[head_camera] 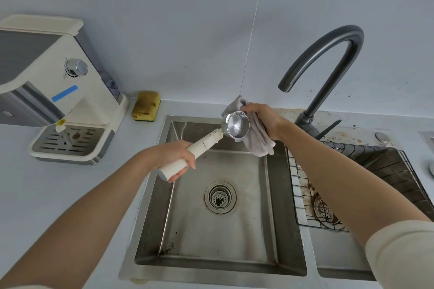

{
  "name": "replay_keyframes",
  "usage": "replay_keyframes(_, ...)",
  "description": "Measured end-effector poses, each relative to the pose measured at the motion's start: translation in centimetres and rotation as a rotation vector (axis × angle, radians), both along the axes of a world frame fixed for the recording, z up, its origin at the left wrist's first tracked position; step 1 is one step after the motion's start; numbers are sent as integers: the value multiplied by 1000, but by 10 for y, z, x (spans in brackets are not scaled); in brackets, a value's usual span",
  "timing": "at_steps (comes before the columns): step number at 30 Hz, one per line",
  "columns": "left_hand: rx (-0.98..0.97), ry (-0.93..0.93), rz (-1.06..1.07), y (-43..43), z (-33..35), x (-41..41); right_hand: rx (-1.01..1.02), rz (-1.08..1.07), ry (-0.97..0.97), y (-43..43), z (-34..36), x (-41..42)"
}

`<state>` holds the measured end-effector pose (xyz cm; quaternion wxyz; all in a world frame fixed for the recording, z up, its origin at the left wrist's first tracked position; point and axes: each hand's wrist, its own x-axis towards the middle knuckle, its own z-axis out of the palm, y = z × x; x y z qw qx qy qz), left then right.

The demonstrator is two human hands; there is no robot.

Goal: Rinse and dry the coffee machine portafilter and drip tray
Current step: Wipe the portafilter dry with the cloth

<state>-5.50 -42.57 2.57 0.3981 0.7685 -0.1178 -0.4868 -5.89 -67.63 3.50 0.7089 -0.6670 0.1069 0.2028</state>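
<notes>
My left hand [173,157] grips the cream handle of the portafilter [236,125] and holds it over the steel sink [270,195]. Its metal basket faces me. My right hand [263,119] holds a pale cloth [257,142] wrapped against the back and right side of the basket. The drip tray [70,143], with its slotted metal grate, sits in place at the foot of the cream coffee machine [47,77] on the left counter.
A dark curved faucet [328,61] arches over the sink's right rear, with no water running. A yellow sponge [146,105] lies by the wall. A wire rack [375,183] covers the stained right basin. The sink drain [220,197] lies below the hands.
</notes>
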Motion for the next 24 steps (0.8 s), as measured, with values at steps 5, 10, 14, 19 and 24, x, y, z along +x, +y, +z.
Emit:
replay_keyframes(5, 118, -62, -62, -2, 6, 12, -306, 213, -173, 6, 10, 5)
replay_keyframes(10, 226, -73, -135, -8, 7, 14, -638, 309, -207, 23, 11, 5)
replay_keyframes(14, 237, -41, -158, -11, 0, 9, -1107, 604, -329, 40, -1, 4)
replay_keyframes(19, 192, 40, -96, -10, -9, -1, -1264, 712, -443, 44, -14, 2)
replay_keyframes(24, 77, 64, 75, -16, -24, -17, -778, 180, -386, 34, -4, 0)
